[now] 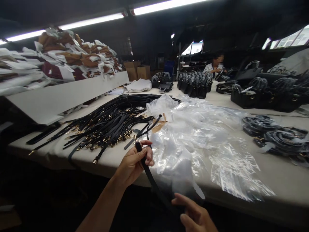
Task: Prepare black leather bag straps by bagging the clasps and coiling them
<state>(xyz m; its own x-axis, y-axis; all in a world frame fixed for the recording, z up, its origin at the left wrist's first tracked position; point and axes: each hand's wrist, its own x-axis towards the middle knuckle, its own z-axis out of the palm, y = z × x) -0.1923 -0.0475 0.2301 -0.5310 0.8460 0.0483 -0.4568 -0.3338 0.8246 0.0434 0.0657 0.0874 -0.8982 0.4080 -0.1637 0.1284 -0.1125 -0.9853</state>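
My left hand point(136, 161) is closed around a black bag strap point(151, 175) near its gold clasp end, which points up above the fingers. From that hand the strap slants down to the right, over the dark space in front of the table edge. Close to its lower part is my right hand point(195, 214), with index finger and thumb apart and nothing visible gripped between them. Left of my hands lies a heap of black straps point(108, 124) with gold buckles and clasps. Clear plastic bags point(188, 129) are spread to the right.
White-wrapped brown and maroon pieces point(72, 58) are piled behind a white board point(72, 93). Black handbags point(193, 84) stand farther back, near a person point(213, 66). Coiled, wrapped straps point(277, 135) lie on the right of the pale table point(277, 180).
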